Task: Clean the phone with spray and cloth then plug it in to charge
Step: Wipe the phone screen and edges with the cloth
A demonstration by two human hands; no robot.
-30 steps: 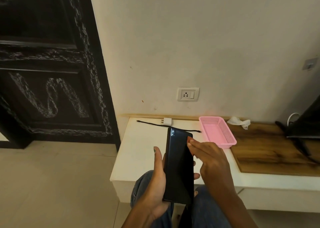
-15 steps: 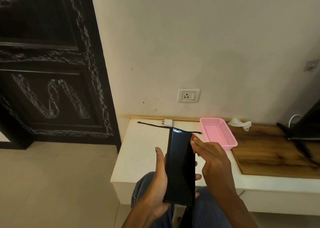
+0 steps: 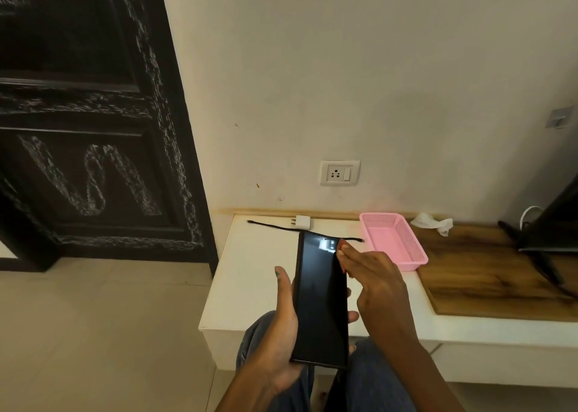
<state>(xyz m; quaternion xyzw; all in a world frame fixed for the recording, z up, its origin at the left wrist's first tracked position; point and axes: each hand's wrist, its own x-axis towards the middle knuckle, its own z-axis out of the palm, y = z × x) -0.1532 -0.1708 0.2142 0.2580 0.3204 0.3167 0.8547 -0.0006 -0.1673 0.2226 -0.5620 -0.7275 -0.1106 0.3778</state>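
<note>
We note a flat, glossy black phone (image 3: 322, 302) gripped by our left hand (image 3: 278, 327); right hand (image 3: 378, 286) fingertips rest on its edge, uncurled.

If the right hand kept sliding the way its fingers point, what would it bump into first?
Probably the black cable lying on the white table, just past the right hand fingertips at the phone top edge. Depth is unclear; it might pass above it.

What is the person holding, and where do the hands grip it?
A black phone. The left hand cradles its lower half, thumb along the left edge and fingers wrapped behind. The right hand only touches the upper right edge with its fingertips.
</note>
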